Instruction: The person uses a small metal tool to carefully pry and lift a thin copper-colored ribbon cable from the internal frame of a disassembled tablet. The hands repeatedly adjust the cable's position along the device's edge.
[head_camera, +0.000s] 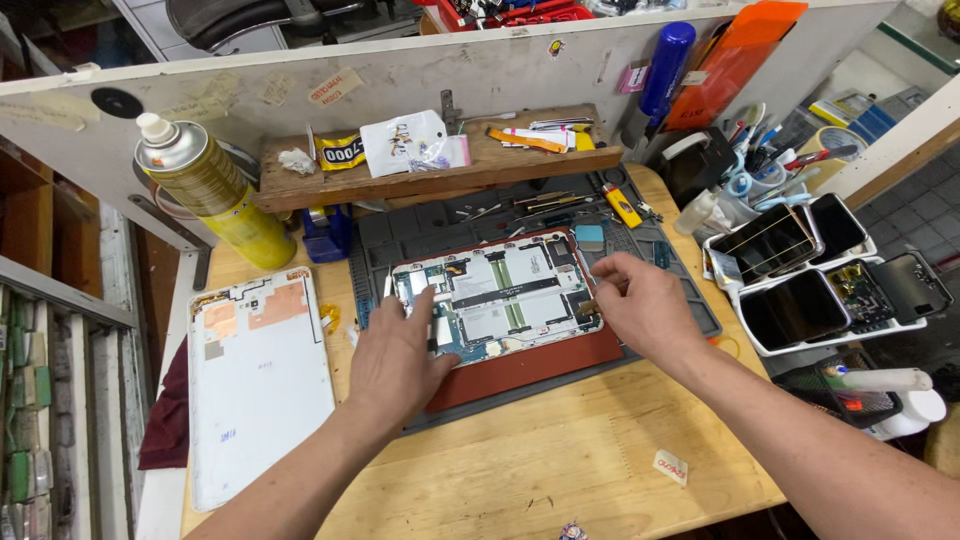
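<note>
**Both hands on an opened tablet at a crowded repair bench**

An opened tablet with its back removed (497, 297), showing blue-green circuit boards, pale battery cells and flat ribbon cables, lies on a red-brown rectangular pad (540, 365). That pad sits on a dark grey work mat with moulded compartments (420, 235), which covers the middle of the pale wooden benchtop (560, 460) up toward its back edge.

The left hand (400, 362) rests palm down on the tablet's near left part, fingers spread and extended over the board; it presses flat and clasps nothing. The right hand (640, 305) hovers at the tablet's right edge with its fingertips drawn together at a small part there; whether anything is pinched between them cannot be made out.

Toward the benchtop's left edge lies a white tablet back cover (258, 385), inner side up, with copper-coloured patches near its top. Behind it, at the back left corner, a yellow spray can with a metallic top (215, 190) leans tilted. A rough wooden shelf board (440, 165) runs along the back, carrying small bags and strips. Beside the right edge stand white trays holding several dark-screened phones (800, 285), and behind them a holder crowded with scissors and pens (765, 160). A dark red cloth (168, 420) hangs off the left edge.
</note>
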